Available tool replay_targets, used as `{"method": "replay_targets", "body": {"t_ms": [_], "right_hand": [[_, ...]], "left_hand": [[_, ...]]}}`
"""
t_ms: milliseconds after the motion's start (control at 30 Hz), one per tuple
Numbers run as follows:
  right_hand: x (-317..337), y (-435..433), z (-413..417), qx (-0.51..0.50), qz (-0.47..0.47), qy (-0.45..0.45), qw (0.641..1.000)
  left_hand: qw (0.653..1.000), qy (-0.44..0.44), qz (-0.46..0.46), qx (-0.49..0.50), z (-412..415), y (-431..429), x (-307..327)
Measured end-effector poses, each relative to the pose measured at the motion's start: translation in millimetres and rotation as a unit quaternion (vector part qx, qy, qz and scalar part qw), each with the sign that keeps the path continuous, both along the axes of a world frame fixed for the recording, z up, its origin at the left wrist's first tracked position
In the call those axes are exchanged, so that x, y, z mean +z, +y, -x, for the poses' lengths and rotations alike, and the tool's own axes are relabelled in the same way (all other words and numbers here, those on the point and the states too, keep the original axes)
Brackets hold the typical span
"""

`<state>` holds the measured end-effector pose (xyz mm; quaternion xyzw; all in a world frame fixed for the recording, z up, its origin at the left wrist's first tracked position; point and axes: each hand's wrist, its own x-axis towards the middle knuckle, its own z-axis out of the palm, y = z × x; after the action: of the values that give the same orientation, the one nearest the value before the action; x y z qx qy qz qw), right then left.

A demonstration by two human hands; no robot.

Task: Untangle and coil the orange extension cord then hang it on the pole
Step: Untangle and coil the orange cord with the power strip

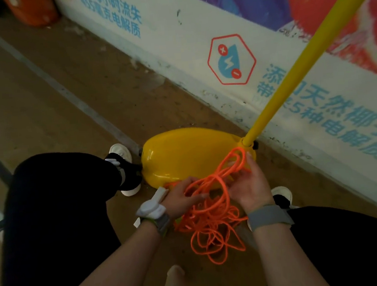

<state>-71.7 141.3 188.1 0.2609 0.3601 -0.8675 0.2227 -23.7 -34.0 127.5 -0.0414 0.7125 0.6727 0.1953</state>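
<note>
The right hand point(248, 187) is turned palm up with its fingers spread, and loops of the orange extension cord point(212, 218) lie draped across them. The left hand point(183, 198) reaches in beside it, fingers fairly straight among the strands. The rest of the cord hangs between the hands in a loose tangle down to the floor point(66, 108). Just beyond is the yellow base point(183, 152), from which the pole point(311, 45) rises along a printed wall point(173, 30).

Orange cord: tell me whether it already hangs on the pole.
No, the orange cord is a tangled heap low between the left hand and right hand.
</note>
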Motion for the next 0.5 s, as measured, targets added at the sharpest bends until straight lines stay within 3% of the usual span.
{"method": "replay_targets", "body": {"t_ms": [100,233,367,500], "right_hand": [[-10.2,-2.1,-2.1,0.016,-0.062,-0.020,0.998],[-19.0,-9.4,-8.8,0.141,-0.140,-0.001,0.980],[-25.9,-10.2,-9.6,0.101,-0.254,0.053,0.960],[-33.4,4.4,-7.4,0.094,-0.395,0.066,0.911]], "left_hand": [[1.000,-0.009,-0.008,-0.001,-3.4,2.9,4.1],[0.999,-0.023,0.002,0.036,-6.6,5.1,0.1],[0.997,-0.022,0.008,0.074,-3.7,0.9,-4.6],[0.970,-0.042,-0.100,0.217,6.8,-4.8,0.0]]}}
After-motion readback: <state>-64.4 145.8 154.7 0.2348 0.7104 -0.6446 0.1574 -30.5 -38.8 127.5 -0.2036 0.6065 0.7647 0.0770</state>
